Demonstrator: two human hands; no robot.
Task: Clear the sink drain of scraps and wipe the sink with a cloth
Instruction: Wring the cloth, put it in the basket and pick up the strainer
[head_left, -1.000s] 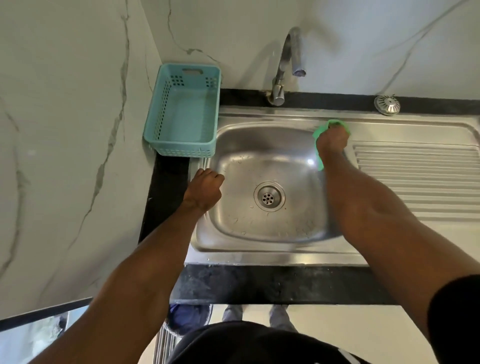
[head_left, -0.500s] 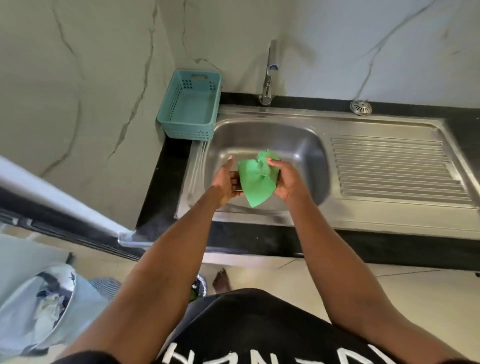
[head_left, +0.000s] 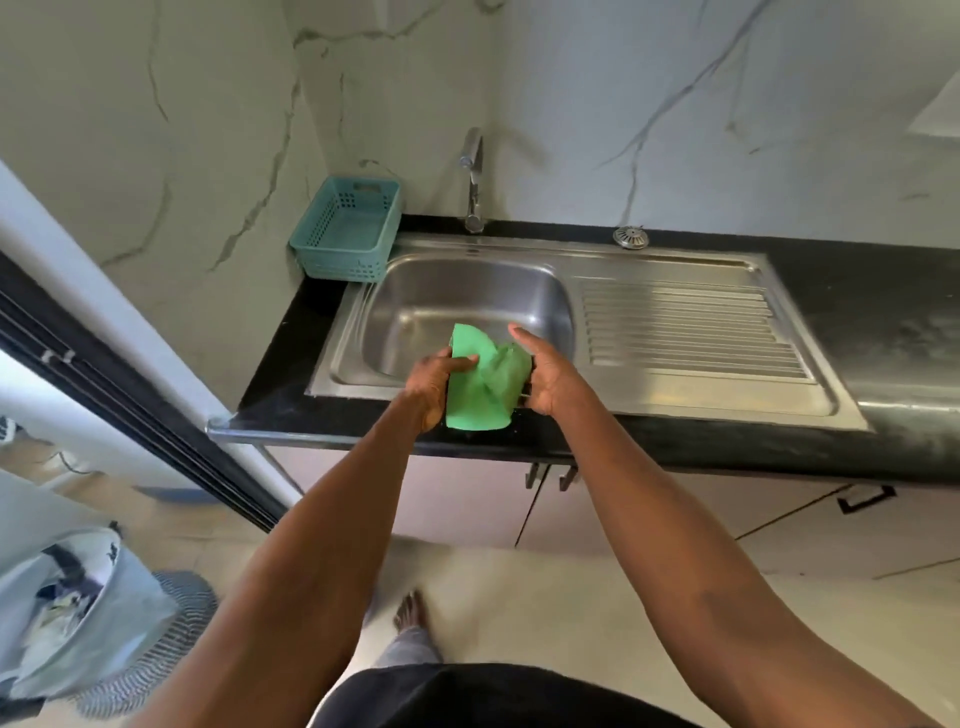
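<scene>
A green cloth (head_left: 480, 384) hangs between both hands above the front edge of the steel sink (head_left: 467, 291). My left hand (head_left: 434, 387) pinches its left side with thumb on top. My right hand (head_left: 545, 376) grips the bunched right side, fingers partly spread. The drain is hidden behind the cloth and hands. A round metal strainer (head_left: 630, 237) lies on the black counter behind the drainboard (head_left: 685, 327).
A teal plastic basket (head_left: 348, 234) sits at the sink's back left against the marble wall. The tap (head_left: 472, 176) rises behind the bowl. Black counter (head_left: 862, 312) extends right. Cabinet doors are below; a bin with a bag (head_left: 67, 613) stands on the floor at left.
A second ago my right hand wiped the sink's back right rim while the left rested on the left rim. Since then I have stepped back, and both hands hold the cloth over the front edge.
</scene>
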